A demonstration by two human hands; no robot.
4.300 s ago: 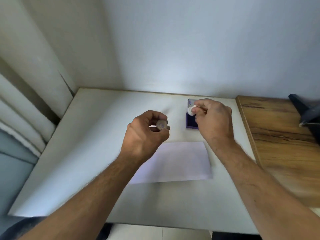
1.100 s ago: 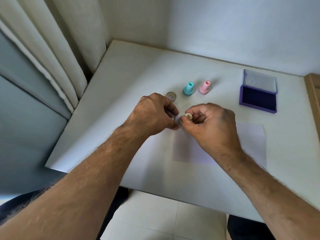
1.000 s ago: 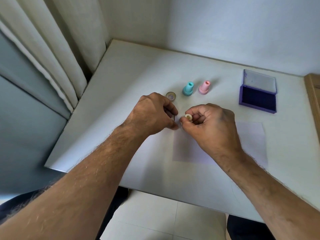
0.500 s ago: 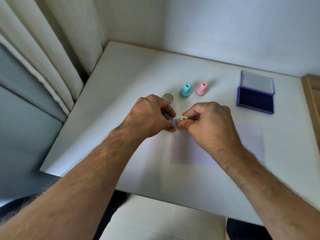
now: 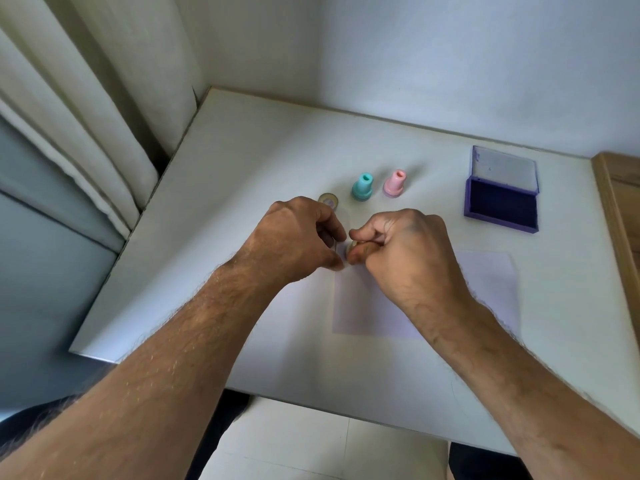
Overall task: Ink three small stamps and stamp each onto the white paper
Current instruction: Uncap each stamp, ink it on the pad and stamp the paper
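While our left hand (image 5: 294,240) pinches a clear cap (image 5: 337,252), our right hand (image 5: 405,251) has its fingers closed around a small stamp (image 5: 355,247) above the white paper (image 5: 485,282).

Both forearms are bare and hairy, with no sleeves in view; the left hand (image 5: 298,237) and right hand (image 5: 407,252) wear nothing (dark trousers at 7 o'clock).

Two stamps (image 5: 377,185) behind paper (image 5: 485,289), ink pad (image 5: 501,206) perhaps right.
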